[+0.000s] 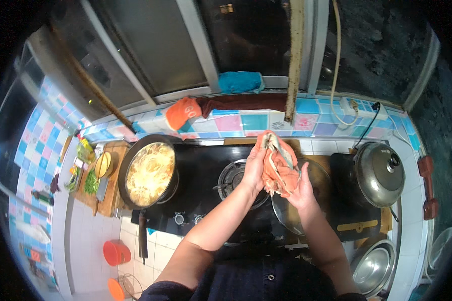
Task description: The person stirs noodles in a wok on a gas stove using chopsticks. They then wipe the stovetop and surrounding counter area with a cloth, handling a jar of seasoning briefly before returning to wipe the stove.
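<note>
Both my hands hold a crumpled orange cloth with pale and greenish folds, raised above a black gas stove. My left hand grips its left side. At the lower right, my right hand supports it with the thumb pointing up. Behind the left wrist, a burner is partly hidden. Below my right hand lies a round glass lid, partly covered by my arm. A deep pan of bubbling yellowish food sits over the left burner, its handle pointing towards me.
Left of the pan, a wooden board bears chopped greens, a knife and a yellow bowl. A domed-lid pot stands right, near a metal basin. Cables run from a power strip.
</note>
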### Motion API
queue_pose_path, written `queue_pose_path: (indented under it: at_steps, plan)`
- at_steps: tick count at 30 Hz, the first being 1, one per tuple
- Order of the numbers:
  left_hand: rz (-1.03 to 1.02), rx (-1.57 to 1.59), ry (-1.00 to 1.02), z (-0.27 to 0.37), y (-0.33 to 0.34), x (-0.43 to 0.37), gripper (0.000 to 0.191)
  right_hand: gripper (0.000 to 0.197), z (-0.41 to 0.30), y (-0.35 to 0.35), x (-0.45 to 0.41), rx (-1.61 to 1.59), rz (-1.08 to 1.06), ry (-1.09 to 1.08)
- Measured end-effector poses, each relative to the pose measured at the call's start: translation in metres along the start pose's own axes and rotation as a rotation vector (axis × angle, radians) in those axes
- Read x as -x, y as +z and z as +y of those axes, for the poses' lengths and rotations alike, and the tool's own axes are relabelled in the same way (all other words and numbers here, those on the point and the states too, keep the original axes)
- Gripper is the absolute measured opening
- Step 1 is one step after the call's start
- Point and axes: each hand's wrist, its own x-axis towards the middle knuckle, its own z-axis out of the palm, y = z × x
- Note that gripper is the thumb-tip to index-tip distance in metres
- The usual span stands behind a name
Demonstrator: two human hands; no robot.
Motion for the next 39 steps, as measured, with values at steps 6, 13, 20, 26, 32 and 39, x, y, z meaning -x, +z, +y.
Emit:
queue_pose_path:
  at_steps: [6,13,20,26,32,39]
  plan:
    - [0.144,-0.825,0.427,-0.041,-0.077,0.059,0.026,0.074,0.030,0.028,0.024,0.355,0.016,0.050]
    - [0.330,-0.656,0.164,-0.054,-0.114,0.161,0.044,0.046,0.070,-0.013,0.055,1.367,-0.080,-0.095]
    - [0.505,-0.683,0.192,-0.074,-0.171,0.216,0.041,0.049,0.114,-0.005,0.101,2.201,-0.378,-0.145]
    - [0.478,-0.645,0.132,-0.053,-0.184,0.251,0.033,0.067,0.173,-0.006,0.088,2.221,-0.501,-0.190]
    - [0.431,-0.632,0.040,-0.024,-0.201,0.282,0.031,0.052,0.204,-0.007,0.070,2.308,-0.418,-0.126]
    - [0.421,-0.648,-0.051,-0.002,-0.242,0.316,0.025,0.050,0.188,-0.021,0.097,2.414,-0.043,-0.270]
